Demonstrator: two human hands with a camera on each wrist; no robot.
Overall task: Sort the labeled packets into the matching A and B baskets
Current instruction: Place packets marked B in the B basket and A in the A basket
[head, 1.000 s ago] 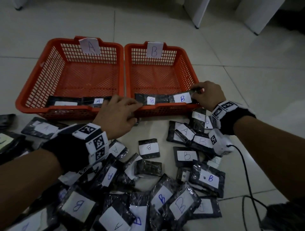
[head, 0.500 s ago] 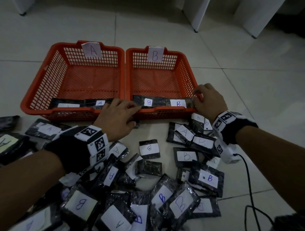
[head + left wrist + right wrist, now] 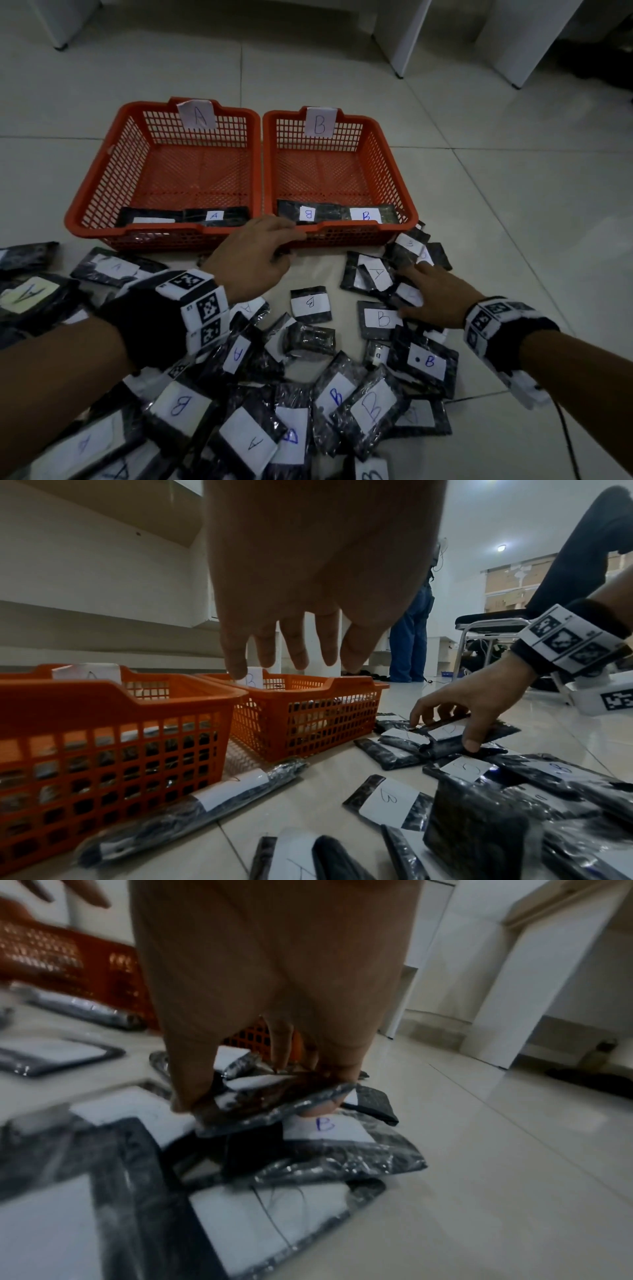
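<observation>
Sorting has barely begun. The A basket holds two packets along its near wall, one label reading A, the other label hidden by the rim. The B basket holds two, both reading B. The bulk of the packets lie loose on the tiled floor in front of the baskets, A and B labels mixed and overlapping.

Your right hand is down on the cluster just right of the baskets and is picking up. The right wrist view shows thumb and fingers clamped on the edges of one dark packet, its near edge tilted up off the packet labelled B beneath it. Your fingers cover most of the held packet's label, so I cannot tell which letter it carries.

Your left hand hovers at the near rim where the two baskets meet, fingers straight and spread, holding nothing.

Step in hand: lifting the next packet from the right-hand cluster.

Next move, in my judgement: lift it free of its neighbours, since the wrappers overlap and one may drag along. Read the label before committing, then carry it over the near rim of the matching basket. Your left hand is free to take an A packet from the left-hand spread.
</observation>
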